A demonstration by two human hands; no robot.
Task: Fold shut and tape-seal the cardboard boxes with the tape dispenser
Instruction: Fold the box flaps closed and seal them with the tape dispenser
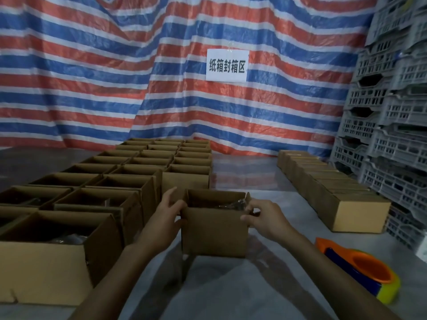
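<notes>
Tape dispenser (360, 273) lies on table (231, 289), close to box's right, nearer to viewer. No hand on it.
Box (213, 232) in middle, top open, flaps not folded.
Left hand (167, 213) grips box's left side, thumb on front. Right hand (263, 217) pinches box's right top edge.
Shiny thing (233, 204) inside box, near top.
Left of box: many open boxes (111, 181). Right of box, farther back: row of closed boxes (335, 188).
Behind box: striped sheet (161, 65), white sign (227, 65).
Risk: shiny thing may poke up, so flaps won't lie flat and tape wrinkles. Box looks light and may slide when pushed.
</notes>
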